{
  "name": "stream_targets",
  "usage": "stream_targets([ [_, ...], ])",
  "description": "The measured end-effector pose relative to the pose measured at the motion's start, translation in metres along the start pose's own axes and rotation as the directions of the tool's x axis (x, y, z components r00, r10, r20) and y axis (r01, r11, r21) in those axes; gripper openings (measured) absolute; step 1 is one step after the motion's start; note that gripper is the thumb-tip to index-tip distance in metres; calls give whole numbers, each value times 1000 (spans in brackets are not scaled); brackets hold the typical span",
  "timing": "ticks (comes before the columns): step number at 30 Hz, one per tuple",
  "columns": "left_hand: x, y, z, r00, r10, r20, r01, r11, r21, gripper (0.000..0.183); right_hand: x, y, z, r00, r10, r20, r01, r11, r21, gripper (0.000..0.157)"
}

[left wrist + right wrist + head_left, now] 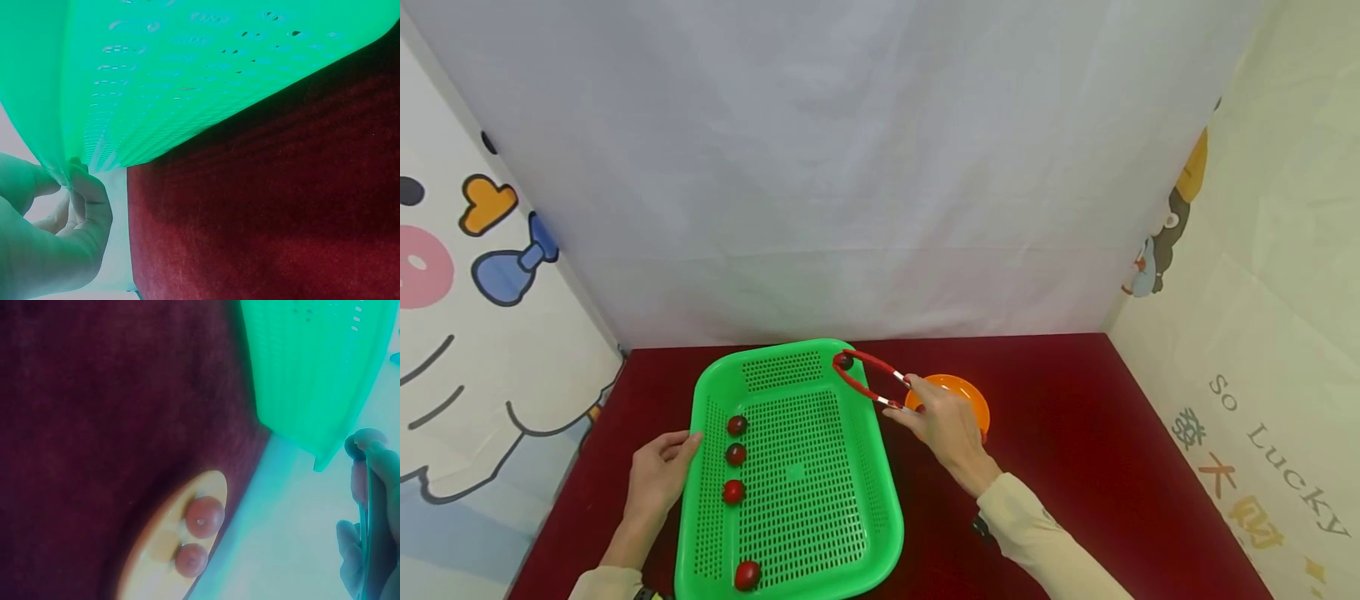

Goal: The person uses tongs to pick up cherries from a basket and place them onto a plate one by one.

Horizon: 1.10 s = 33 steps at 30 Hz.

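Observation:
My left hand point(658, 471) pinches the left rim of a green plastic basket point(891, 521); in the left wrist view, thumb and fingers point(94, 209) meet at that edge. My right hand point(951, 427) grips a pair of red tongs point(877, 363) with pale metal sections. Between the tongs' tips sits a dark red cherry tomato point(845, 361), over the basket's far right corner. Several more red tomatoes, among them one near the front point(747, 575), lie in a loose row along the basket's left side.
Beyond my right hand, partly hidden by it, an orange plate point(967, 390) stands on the dark red cloth point(1045, 392). Two tomatoes point(205, 517) show on it in the right wrist view. A white curtain point(865, 183) hangs behind, with printed panels at both sides.

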<state>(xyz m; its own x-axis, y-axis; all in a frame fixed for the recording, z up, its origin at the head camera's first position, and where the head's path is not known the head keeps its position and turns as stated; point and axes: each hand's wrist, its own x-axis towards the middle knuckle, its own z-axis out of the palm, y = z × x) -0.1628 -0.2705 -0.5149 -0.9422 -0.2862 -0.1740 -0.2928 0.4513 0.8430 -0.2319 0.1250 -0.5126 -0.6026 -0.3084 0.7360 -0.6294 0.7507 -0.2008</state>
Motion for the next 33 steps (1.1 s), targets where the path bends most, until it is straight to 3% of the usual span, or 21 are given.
stream_targets([
  [21,0,1,0,1000,12,-3,-12,1000,-2,57,-24,28,-26,989,147,-11,-148,987,-56,47],
  [33,-2,3,0,1000,7,-1,-7,1000,9,55,-37,39,-37,982,189,-9,-189,979,-75,51],
])
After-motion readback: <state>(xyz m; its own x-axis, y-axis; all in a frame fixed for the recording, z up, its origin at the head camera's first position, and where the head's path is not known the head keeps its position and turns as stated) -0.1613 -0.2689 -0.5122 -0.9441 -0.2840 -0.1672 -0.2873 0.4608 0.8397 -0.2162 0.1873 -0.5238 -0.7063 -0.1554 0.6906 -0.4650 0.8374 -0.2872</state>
